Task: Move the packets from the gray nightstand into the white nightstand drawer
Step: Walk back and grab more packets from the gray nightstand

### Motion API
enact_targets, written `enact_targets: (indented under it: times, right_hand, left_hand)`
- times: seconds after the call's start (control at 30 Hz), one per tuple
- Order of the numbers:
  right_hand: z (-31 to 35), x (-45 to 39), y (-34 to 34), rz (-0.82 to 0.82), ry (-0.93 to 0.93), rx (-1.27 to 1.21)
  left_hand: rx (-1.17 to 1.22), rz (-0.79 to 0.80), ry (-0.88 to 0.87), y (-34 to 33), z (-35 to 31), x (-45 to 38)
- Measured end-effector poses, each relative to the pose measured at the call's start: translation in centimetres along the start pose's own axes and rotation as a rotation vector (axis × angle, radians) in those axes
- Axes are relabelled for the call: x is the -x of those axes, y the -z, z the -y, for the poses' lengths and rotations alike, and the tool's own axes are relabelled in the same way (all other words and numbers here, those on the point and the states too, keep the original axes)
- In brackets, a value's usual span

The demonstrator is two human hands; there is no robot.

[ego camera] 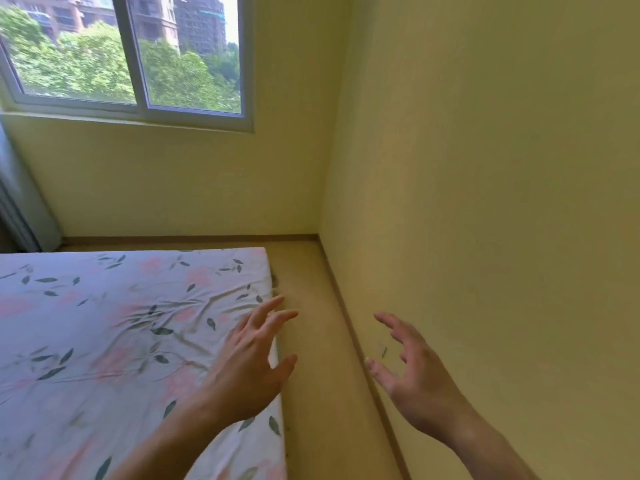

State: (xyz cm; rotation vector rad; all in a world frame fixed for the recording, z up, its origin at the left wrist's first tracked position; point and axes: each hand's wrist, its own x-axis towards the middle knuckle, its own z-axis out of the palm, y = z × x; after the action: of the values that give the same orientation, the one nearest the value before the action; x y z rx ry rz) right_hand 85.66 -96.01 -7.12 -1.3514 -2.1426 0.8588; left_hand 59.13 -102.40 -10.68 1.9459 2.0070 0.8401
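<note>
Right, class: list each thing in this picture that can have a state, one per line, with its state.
left hand: open, fingers spread, holding nothing, above the bed's edge
right hand: open, fingers relaxed, holding nothing
window: looks closed
bed sheet: on the mattress, wrinkled
packets and nightstands: not in view

bed [114, 341] cut off left and below, window [131, 53] cropped at top

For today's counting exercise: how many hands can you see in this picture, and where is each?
2. The left hand is over the bed's right edge; the right hand is over the floor beside the wall. Both hold nothing.
</note>
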Motion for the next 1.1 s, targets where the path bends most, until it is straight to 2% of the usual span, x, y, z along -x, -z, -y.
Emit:
enact_targets:
  times: [0.2, 0.4, 0.67, 0.97, 1.1]
  right_hand:
    - [-5.7, -6.5, 7.9, 0.038, 0.099, 0.022]
    - [-6.8, -16.4, 9.1, 0.125, 0.207, -0.034]
    - [-8.5, -33.3, 7.6, 0.239, 0.293, -0.031]
    - [-8.9, -55.4, 7.4, 0.202, 0.251, -0.054]
    - [-10.5, -65.0, 7.6, 0.201, 0.249, -0.063]
  left_hand:
    - [-0.021, -0.109, 0.097, -2.5, -4.6, -6.1]
    - [-0.080, -0.196, 0.185, -2.6, -4.7, -12.0]
    - [-0.105, -0.248, 0.296, -3.5, 1.5, -25.1]
    - [-0.154, -0.241, 0.242, -0.4, 8.8, -47.3]
    - [-0.143, -0.234, 0.226, -1.1, 11.3, -56.6]
